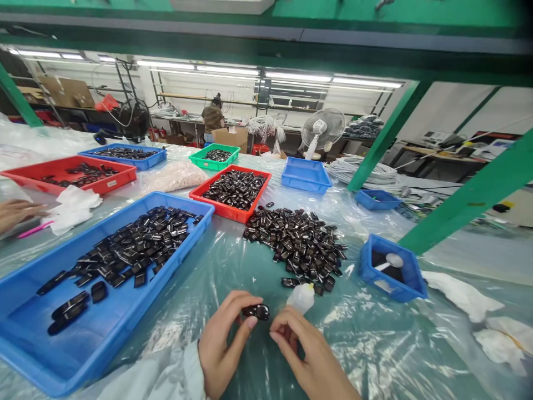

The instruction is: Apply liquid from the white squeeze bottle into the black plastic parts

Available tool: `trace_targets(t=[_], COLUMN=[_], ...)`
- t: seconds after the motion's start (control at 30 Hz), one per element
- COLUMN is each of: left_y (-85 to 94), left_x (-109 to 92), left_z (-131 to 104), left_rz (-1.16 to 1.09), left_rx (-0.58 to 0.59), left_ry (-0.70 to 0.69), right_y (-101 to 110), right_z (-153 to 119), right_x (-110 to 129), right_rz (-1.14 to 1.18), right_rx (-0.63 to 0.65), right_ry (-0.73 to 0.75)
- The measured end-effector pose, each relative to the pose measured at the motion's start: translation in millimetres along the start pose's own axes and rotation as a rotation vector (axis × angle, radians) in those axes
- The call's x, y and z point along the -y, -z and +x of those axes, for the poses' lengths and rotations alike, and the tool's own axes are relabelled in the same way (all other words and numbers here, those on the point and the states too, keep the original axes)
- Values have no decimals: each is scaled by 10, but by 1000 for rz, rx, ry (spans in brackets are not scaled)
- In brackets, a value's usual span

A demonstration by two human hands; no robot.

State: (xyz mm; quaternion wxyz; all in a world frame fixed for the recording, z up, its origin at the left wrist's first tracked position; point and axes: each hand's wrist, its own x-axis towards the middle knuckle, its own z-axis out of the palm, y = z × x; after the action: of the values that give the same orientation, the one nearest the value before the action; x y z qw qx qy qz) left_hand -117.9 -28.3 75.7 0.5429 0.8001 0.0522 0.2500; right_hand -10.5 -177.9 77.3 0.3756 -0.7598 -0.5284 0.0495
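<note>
Between the thumb and fingers of my left hand (227,339) is a glossy black plastic piece (261,312), held above the plastic-covered table. My right hand (302,347) is just to its right, thumb and fingertips pinched together; whatever they may hold is too small to make out. Right behind that hand lies a translucent bottle (301,298) with a yellow tip. Beyond it spreads a heap of black pieces (297,239) on the table. At the left, a large blue tray (104,322) holds many similar black pieces.
A red tray (249,215) of black parts stands behind the heap. On the right are a small blue bin (391,291) with a scoop and crumpled white tissues (462,294). Another person's hand (19,214) rests at the far left. A green post (470,194) slants across the right.
</note>
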Motion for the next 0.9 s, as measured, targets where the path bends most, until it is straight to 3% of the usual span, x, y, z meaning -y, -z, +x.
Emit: trace_targets(t=[0.1,0.23,0.37,0.57,0.7,0.9], left_y=[14,9,-16,-31,-34,-38], left_x=[-22,-21,1,-9,-23,-45], left_z=[-3,-22,-46,-57,-65,-75], left_rz=[2,13,-21,-80,-73,-75], left_rx=[30,46,69,81,78,76], left_ry=[-17,-22,-55,-113,-122,-156], right_y=[81,142,147,168,182,188], right_z=[-5,3,20,20,0,-13], right_x=[57,61,82,181,160,143], right_rz=[356,734,1023,1232,1326,1432], right_rx=[26,-23,18,52,145,167], right_ry=[-175,-304,-409,-467,-492,-536])
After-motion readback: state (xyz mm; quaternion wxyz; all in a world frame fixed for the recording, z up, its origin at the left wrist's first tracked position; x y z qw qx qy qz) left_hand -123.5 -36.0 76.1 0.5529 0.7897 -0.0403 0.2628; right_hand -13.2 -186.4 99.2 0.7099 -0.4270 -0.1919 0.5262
